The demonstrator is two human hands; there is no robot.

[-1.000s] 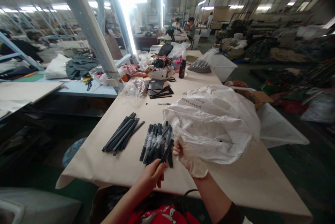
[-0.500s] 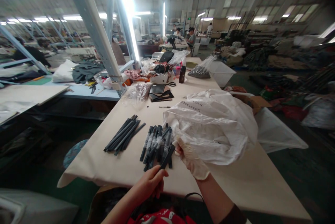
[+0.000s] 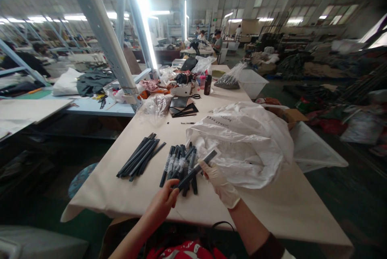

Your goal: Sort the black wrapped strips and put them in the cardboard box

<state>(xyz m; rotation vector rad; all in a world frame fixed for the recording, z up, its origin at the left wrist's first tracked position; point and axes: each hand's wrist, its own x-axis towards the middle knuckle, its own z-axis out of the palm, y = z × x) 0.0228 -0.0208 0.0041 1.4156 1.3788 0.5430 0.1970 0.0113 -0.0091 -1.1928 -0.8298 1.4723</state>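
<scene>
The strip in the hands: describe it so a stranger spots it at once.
On the long beige table, beside the white plastic bag, lie two piles of black strips. The strip is held between left hand and gloved right hand, raised slantwise above the nearer pile.

light: glaring overhead tubes (image 3: 142,13) | edges: dim, warped | background: soft blur

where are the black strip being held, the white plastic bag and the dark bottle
black strip (image 3: 198,168), head view, its middle
white plastic bag (image 3: 248,146), head view, crumpled front
dark bottle (image 3: 207,85), head view, its body
</scene>
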